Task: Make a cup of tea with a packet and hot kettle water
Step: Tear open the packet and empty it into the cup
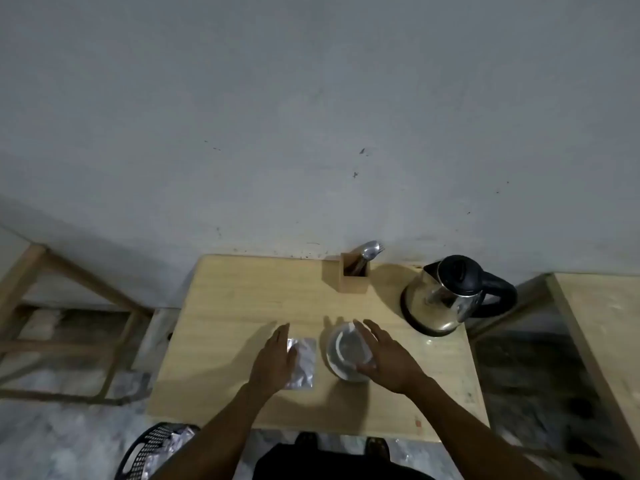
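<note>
A silver foil tea packet [304,365] lies flat on the wooden table [221,306]. My left hand [275,362] rests on the packet's left part, fingers spread and flat. A clear glass cup [344,349] stands to the right of the packet. My right hand [388,358] is around the cup's right side with fingers apart; whether it grips the glass I cannot tell. A steel kettle [440,299] with a black lid and handle sits on its base at the back right.
A small wooden holder [353,277] with a metal spoon [369,252] stands at the table's back edge against the wall. A black perforated bin [152,448] with silver wrappers is on the floor at lower left. Wooden frames flank the table.
</note>
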